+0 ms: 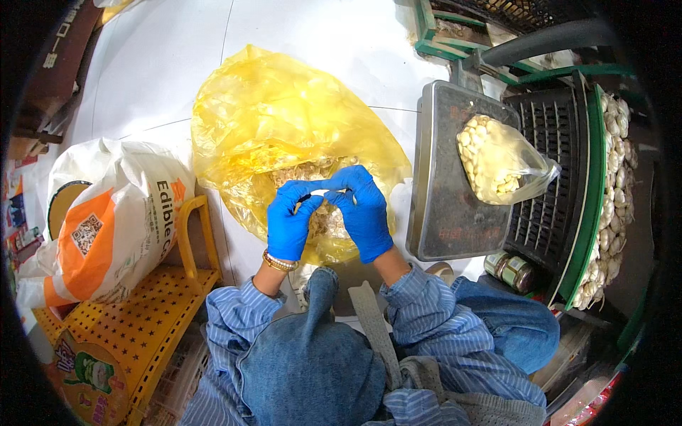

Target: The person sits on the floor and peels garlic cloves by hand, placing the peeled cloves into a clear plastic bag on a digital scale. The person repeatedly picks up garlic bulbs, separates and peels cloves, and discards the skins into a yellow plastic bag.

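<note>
My left hand (290, 226) and my right hand (367, 221), both in blue gloves, meet at the fingertips in the middle of the view. Thumbs and forefingers are bent towards each other; whatever may lie between them is hidden by the gloves. Below them a large yellow plastic bag (282, 117) lies spread on the floor. Dry, papery garlic skins (301, 171) fill its mouth, partly covered by my hands. To the right, a clear plastic bag of peeled garlic cloves (477, 149) rests on the dark platform of a floor scale (453, 218).
At the right, whole garlic bulbs (613, 207) fill a green-edged crate beside a black plastic crate (541, 165). Two lidded jars (509, 271) lie near my right knee. On the left, a white and orange sack (128, 213) sits on a yellow perforated metal stand (144, 303).
</note>
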Demonstrator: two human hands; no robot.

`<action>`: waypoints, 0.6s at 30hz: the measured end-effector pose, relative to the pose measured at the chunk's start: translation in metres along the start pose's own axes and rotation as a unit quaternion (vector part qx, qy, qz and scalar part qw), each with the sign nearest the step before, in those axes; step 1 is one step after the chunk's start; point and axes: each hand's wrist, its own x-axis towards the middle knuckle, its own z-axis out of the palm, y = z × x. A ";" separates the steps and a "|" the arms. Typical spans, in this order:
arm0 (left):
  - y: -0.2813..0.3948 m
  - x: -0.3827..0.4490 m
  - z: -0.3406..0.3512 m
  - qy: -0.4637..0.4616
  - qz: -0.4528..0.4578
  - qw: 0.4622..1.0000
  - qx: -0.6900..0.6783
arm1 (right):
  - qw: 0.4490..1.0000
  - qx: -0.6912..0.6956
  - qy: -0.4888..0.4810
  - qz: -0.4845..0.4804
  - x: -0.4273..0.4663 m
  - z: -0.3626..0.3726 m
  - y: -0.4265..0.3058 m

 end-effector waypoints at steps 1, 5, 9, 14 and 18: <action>0.004 0.001 0.002 0.010 0.041 0.999 0.035 | 1.000 0.005 0.011 -0.018 0.001 0.000 0.001; -0.002 -0.005 0.002 -0.010 -0.037 0.998 -0.059 | 0.996 0.061 -0.028 0.061 -0.001 -0.002 0.003; 0.004 -0.009 0.002 -0.003 -0.123 0.979 -0.161 | 0.992 0.072 -0.048 0.090 0.000 -0.003 0.000; -0.006 -0.005 0.010 0.033 -0.063 0.982 -0.174 | 0.992 0.083 -0.043 0.081 -0.005 0.000 0.006; -0.008 0.004 0.009 0.060 -0.178 0.932 -0.311 | 0.983 0.134 -0.029 0.126 -0.008 0.000 0.010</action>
